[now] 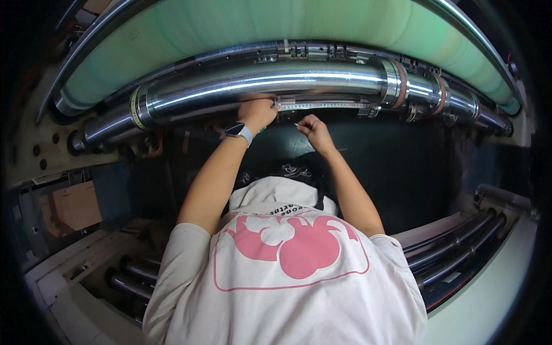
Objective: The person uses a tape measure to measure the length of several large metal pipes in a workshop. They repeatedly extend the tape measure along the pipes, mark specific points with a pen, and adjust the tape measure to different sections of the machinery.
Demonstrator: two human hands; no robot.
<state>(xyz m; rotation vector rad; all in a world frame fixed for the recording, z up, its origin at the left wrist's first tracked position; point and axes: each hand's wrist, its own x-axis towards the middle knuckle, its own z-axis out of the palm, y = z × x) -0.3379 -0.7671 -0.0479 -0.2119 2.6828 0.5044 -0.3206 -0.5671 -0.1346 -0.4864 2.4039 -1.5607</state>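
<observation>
My left hand [257, 114], a watch [236, 130] on its wrist, is closed at the underside of a long shiny metal roller [259, 82]. It sits by the left end of a white measuring scale [322, 105] that runs along a bar below the roller. Whatever its fingers grip is hidden. Lower and to the right, my right hand [315, 133] makes a pinch below the scale. A small pale tip shows at its fingertips, too small to name.
Behind the roller curves a large green cylinder [247, 26]. Metal collars with orange rings [441, 95] sit at the roller's right. More rollers [454, 256] lie at lower right, in a pale machine frame [489, 287]. A cardboard box [72, 208] stands at left.
</observation>
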